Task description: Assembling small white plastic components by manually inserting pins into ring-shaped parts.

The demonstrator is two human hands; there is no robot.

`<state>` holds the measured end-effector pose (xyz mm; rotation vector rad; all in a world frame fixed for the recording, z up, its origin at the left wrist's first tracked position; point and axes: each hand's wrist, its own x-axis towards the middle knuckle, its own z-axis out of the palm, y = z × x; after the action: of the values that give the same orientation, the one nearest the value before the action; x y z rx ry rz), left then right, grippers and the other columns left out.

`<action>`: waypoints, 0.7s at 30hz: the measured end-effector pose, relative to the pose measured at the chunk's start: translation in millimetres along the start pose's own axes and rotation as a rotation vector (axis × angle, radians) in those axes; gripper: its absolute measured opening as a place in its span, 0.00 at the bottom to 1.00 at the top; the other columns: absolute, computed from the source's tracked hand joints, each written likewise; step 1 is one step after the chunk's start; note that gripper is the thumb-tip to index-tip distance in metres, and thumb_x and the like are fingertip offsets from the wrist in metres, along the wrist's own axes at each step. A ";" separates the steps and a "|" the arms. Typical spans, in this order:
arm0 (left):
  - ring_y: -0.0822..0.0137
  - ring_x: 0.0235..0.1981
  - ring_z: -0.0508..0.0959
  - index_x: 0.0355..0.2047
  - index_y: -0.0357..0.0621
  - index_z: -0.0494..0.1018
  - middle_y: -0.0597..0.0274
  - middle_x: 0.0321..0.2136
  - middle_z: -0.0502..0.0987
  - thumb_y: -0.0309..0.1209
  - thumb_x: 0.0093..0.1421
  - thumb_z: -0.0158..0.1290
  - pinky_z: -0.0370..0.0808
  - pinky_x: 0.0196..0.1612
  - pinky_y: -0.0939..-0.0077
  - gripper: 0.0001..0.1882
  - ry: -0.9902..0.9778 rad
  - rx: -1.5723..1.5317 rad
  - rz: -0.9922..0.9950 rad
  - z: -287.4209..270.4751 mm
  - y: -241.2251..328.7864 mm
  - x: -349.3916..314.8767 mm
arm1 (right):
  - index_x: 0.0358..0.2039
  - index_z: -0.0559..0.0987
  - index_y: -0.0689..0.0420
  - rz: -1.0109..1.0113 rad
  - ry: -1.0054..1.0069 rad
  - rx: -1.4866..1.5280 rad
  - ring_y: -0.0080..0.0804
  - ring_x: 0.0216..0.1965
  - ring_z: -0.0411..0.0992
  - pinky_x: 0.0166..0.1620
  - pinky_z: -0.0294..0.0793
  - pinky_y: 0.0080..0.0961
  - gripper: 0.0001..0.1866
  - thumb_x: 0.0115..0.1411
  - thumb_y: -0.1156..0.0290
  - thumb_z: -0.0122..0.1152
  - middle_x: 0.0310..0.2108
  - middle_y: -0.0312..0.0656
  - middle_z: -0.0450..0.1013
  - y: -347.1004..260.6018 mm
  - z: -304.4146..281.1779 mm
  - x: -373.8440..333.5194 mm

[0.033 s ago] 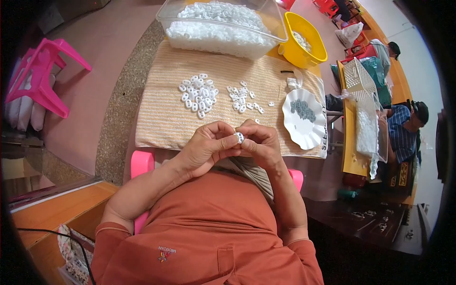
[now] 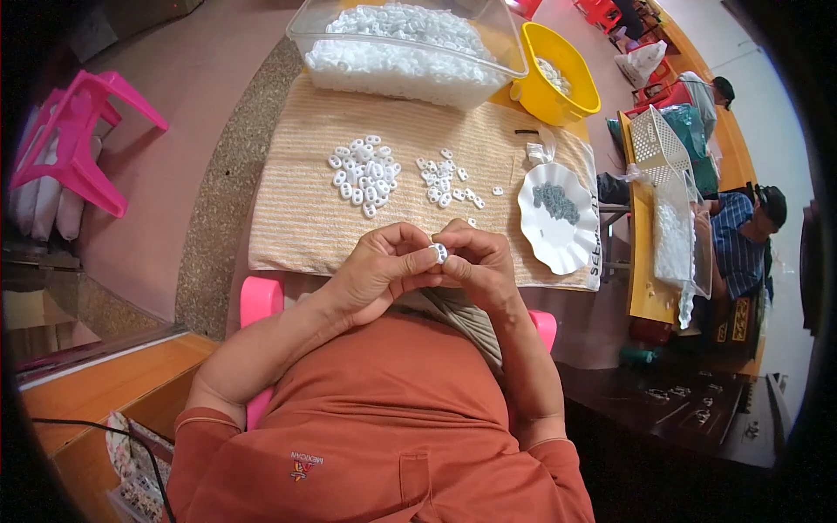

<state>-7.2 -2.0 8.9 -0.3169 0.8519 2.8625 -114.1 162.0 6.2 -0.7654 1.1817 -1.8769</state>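
Note:
Between my left hand [image 2: 390,264] and my right hand [image 2: 475,261] is a small white plastic piece with dark holes [image 2: 438,253]. Both hands pinch it by thumb and fingers, just off the near edge of the towel-covered table [image 2: 296,218]. Beyond them lies a pile of white oval two-holed pieces [image 2: 370,179]. To its right is a looser group of smaller white pieces [image 2: 443,179]. A white scalloped dish [image 2: 558,248] at the right holds small grey-green parts [image 2: 555,202].
A clear plastic bin [image 2: 405,65] full of white pieces stands at the table's back, beside a yellow basin [image 2: 580,91]. A pink stool [image 2: 78,139] is at far left. At right, a person in a striped shirt [image 2: 739,240] sits by another table with a white tray [image 2: 676,235].

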 end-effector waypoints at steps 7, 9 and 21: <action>0.72 0.32 0.79 0.33 0.43 0.72 0.64 0.31 0.77 0.25 0.60 0.57 0.82 0.39 0.76 0.04 -0.015 0.001 0.014 -2.6 -3.5 2.6 | 0.45 0.78 0.66 0.009 0.026 -0.061 0.24 0.40 0.73 0.44 0.76 0.20 0.13 0.58 0.80 0.62 0.39 0.38 0.70 1.9 -0.5 -0.6; 0.71 0.33 0.79 0.33 0.43 0.72 0.64 0.31 0.77 0.25 0.61 0.56 0.82 0.39 0.76 0.03 -0.015 -0.025 0.017 -3.3 -3.5 4.0 | 0.45 0.77 0.66 0.038 0.031 -0.079 0.23 0.39 0.73 0.44 0.76 0.20 0.13 0.59 0.80 0.62 0.38 0.37 0.70 -0.2 -1.4 0.9; 0.71 0.35 0.79 0.36 0.40 0.73 0.62 0.33 0.78 0.26 0.62 0.55 0.81 0.41 0.75 0.04 0.044 0.067 -0.004 -0.5 0.7 3.5 | 0.36 0.76 0.64 0.206 0.084 0.002 0.24 0.36 0.74 0.42 0.76 0.20 0.06 0.59 0.78 0.62 0.37 0.38 0.73 -9.4 0.7 4.5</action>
<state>-10.7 -2.7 8.1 -0.3746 0.9513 2.8260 -118.5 160.4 15.5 -0.5464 1.2607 -1.7528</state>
